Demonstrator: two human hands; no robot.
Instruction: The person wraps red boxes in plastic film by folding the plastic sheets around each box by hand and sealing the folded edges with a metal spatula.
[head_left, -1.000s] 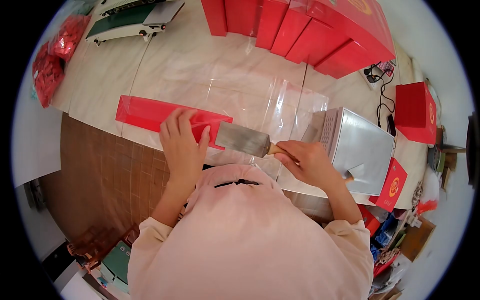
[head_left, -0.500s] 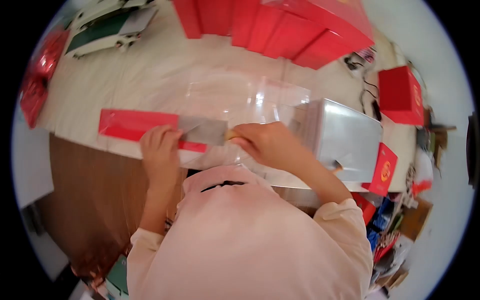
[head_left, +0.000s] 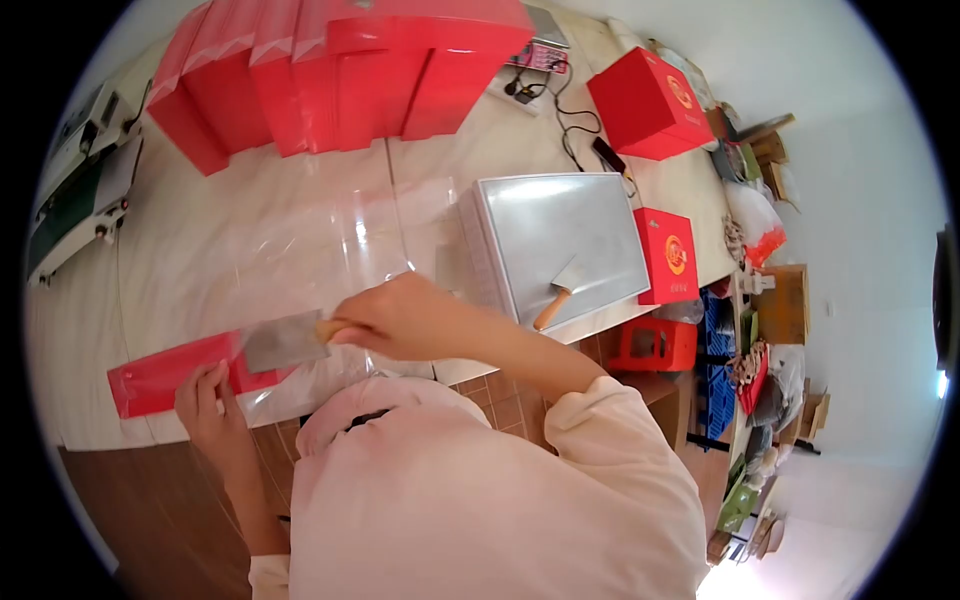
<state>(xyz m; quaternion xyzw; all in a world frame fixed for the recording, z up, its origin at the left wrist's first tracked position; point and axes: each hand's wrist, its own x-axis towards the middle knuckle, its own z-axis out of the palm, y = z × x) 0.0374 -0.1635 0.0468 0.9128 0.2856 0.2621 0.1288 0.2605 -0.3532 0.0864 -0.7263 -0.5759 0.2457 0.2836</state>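
My right hand [head_left: 385,318] grips the pale handle of a wide scraper [head_left: 287,342] with a flat grey metal blade. The blade lies over the right end of a long red box [head_left: 170,380] near the table's front edge. Clear plastic film [head_left: 320,385] extends to the right of this box. My left hand [head_left: 212,410] rests its fingers, stretched and slightly apart, on the front side of the box, just left of the blade. More transparent film [head_left: 330,235], shiny and creased, spreads over the table behind my hands.
A silvery metal-topped plate [head_left: 560,230] to the right carries a small wooden-handled scraper [head_left: 560,295]. Red boxes [head_left: 330,80] stand in a row at the back. Two more red boxes, one larger [head_left: 650,105] and one smaller [head_left: 668,255], are at right, near black cables [head_left: 575,125].
My view has turned right, so the table and hands appear further left. The right hand still holds the scraper over the red box, and the left hand stays at its front side.
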